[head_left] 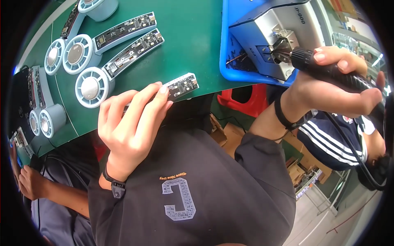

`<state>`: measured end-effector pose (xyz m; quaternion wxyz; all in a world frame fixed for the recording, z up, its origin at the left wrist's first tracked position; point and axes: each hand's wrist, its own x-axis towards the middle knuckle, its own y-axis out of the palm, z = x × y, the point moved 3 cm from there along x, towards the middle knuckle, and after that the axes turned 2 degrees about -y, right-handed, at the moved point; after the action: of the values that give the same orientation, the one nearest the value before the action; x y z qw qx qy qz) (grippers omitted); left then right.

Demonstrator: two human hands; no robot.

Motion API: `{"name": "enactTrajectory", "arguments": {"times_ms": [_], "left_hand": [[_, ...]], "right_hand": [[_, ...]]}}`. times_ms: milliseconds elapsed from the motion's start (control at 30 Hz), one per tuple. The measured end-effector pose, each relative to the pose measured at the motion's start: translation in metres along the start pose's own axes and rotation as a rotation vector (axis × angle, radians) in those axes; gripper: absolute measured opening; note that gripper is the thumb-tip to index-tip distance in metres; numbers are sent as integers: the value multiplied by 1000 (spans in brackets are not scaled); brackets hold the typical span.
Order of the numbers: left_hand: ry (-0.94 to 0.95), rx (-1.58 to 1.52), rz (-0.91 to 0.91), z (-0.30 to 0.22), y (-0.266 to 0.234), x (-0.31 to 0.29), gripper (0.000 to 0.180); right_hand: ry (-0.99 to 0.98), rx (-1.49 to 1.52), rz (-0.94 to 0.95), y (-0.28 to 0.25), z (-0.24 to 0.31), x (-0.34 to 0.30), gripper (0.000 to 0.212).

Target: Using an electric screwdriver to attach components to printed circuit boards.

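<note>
My left hand [131, 125] is closed around a light blue part with an exposed circuit board [182, 86], which sticks out past my fingertips at the table's near edge. It looks like the handle of another small fan; my hand covers the rest. My right hand [324, 88] grips a black electric screwdriver [314, 63]. The screwdriver's tip is at the outlet of a silver screw feeder [256, 24], which stands in a blue tray [227, 71]. Beside my left hand lies a light blue handheld fan [92, 88] with its handle board uncovered.
More open fans [78, 53] lie across the green table [188, 37], several toward the left. A red stool [242, 100] and cardboard boxes [232, 137] stand below the edge. Another person's hand [30, 182] is at the far left; a person in a striped dark sleeve [330, 137] is at right.
</note>
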<state>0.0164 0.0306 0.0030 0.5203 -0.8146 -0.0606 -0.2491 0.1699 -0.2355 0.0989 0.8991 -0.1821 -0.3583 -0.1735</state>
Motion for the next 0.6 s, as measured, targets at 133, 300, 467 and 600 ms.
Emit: {"name": "enactTrajectory", "arguments": {"times_ms": [133, 300, 467, 600], "left_hand": [[-24, -18, -18, 0, -1, 2, 30], [-45, -43, -8, 3, -2, 5, 30], [-47, -84, 16, 2, -5, 3, 34], [-29, -60, -29, 4, -1, 1, 31]], "right_hand": [[29, -25, 103, 2, 2, 6, 72], [94, 461, 154, -5, -8, 4, 71], [-257, 705, -70, 7, 40, -22, 80], [-123, 407, -3, 3, 25, -11, 74]]}}
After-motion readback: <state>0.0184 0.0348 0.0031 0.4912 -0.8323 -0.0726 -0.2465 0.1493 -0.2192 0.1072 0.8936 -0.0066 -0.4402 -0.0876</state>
